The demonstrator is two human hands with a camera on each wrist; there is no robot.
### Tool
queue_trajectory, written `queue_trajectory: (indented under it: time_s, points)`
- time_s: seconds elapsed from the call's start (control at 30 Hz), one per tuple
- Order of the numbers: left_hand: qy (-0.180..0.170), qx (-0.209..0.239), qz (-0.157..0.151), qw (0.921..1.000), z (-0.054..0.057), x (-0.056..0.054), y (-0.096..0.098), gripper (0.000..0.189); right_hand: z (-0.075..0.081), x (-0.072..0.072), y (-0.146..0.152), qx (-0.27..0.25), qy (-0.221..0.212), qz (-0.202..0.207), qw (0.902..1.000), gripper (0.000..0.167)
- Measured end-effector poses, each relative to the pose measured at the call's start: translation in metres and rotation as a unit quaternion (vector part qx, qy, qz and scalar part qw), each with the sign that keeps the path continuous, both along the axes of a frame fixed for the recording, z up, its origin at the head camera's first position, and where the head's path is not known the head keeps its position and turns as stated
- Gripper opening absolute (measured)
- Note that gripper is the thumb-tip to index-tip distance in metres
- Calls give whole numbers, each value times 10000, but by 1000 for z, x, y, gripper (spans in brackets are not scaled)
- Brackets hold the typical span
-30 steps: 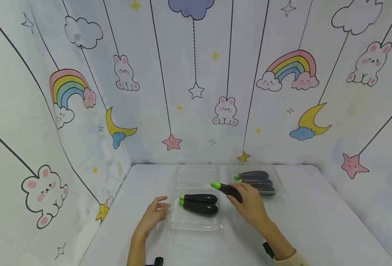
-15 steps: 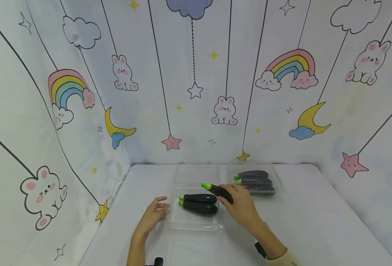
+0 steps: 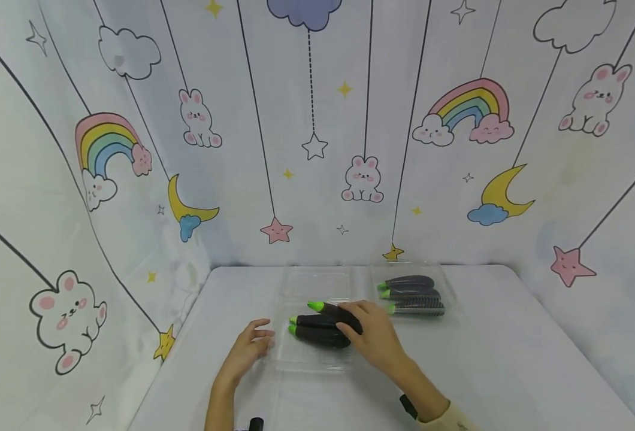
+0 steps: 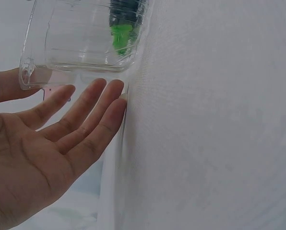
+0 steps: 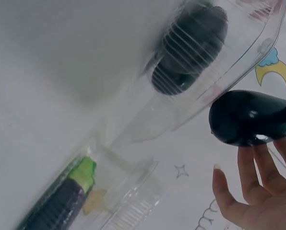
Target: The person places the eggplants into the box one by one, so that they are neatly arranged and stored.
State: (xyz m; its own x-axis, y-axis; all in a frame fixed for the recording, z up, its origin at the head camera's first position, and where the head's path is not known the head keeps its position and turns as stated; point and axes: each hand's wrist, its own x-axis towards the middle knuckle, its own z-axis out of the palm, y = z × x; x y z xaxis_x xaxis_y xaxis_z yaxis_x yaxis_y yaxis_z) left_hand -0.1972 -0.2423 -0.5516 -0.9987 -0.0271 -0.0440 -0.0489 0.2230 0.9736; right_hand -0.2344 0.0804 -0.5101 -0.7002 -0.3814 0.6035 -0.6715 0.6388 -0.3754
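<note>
My right hand point(image 3: 377, 338) grips a dark eggplant point(image 3: 338, 313) with a bright green stem end pointing left. It holds this eggplant over the middle clear plastic box point(image 3: 285, 360), whose lid lies folded back. Two more eggplants point(image 3: 320, 337) lie side by side in that box, stems to the left. In the right wrist view, the rounded end of the held eggplant point(image 5: 248, 117) shows just outside the box wall. My left hand point(image 3: 248, 349) is at the box's left side, fingers loosely bent. The left wrist view has its thumb at the rim point(image 4: 24, 72); contact is unclear.
A second clear box point(image 3: 449, 286) at the back right contains 3 eggplants point(image 3: 409, 282), one seen through a ribbed wall. Both boxes stand on a white table point(image 3: 511, 371). A cloth wall point(image 3: 317, 239) with cartoon prints rises behind it.
My right hand has moved left and slightly down with the eggplant, from between the boxes to over the middle box. The left hand has stayed in place.
</note>
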Motion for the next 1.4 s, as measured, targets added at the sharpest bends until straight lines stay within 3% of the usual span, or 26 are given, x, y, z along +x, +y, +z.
queue_trajectory:
  time_s: [0.43,0.6,1.07,1.4]
  points:
    - [14,26,8,10000,-3,-3,0,46,-9,3,-23,132,-71,244,9996,44]
    - [8,-58,-74,10000,-5,-3,-2,48,-14,5,-32,172,-404,319,9985,43]
    - [-146,-128,-14,9998,-5,-7,-1,49,-29,9,-43,774,-954,105,9924,41]
    - [-22,-65,106,9999,-5,-5,1,47,-31,10,-43,1104,-1040,37,9884,38]
